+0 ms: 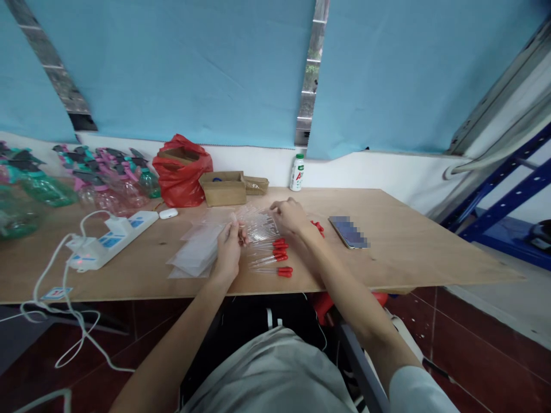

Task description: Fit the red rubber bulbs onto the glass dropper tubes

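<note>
My left hand is closed, thumb and fingers pressed together around something clear and thin that I cannot make out. Just left of it lies a stack of clear plastic bags. A pile of clear glass dropper tubes spreads between my hands. Over its far right edge my right hand curls with bent fingers; whatever they pinch is too small to tell. Several droppers with red rubber bulbs lie nearer the table's front edge. More red bulbs show partly behind my right wrist.
Behind the bags stand a cardboard box and a red plastic bag. Several spray bottles, a power strip with white cables and a white case occupy the left. A phone lies right; a white bottle stands behind.
</note>
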Demonstrator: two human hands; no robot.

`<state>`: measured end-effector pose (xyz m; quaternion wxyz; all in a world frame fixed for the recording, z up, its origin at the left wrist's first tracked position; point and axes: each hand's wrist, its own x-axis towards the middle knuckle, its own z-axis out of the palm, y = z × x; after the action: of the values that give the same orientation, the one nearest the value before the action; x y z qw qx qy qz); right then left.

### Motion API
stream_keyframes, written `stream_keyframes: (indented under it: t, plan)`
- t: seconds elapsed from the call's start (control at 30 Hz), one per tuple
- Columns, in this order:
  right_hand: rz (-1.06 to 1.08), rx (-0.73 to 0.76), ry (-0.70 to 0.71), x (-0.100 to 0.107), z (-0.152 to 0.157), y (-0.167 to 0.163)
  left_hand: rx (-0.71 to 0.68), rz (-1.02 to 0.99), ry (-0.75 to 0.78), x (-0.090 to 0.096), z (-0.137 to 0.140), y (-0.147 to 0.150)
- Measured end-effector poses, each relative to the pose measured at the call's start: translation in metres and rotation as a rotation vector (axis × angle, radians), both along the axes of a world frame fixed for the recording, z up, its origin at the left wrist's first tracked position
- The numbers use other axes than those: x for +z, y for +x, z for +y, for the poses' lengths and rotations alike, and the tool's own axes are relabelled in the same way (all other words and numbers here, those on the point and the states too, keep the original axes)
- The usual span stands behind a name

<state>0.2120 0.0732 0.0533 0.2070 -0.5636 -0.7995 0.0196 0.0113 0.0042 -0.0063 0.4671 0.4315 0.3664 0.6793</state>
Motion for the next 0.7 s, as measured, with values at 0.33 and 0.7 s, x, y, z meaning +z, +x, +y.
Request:
stream_keyframes:
  t: [0.33, 0.7]
  plan:
    - [-0.299, -0.23, -0.123, -0.028, 0.01, 0.006, 0.162, 0.659, 0.222, -0.002, -0.012, 0.005]
    - [0.21, -0.154, 0.011, -0.009, -0.011, 0.017, 0.131, 0.54, 0.222, 0.005, -0.021, 0.009]
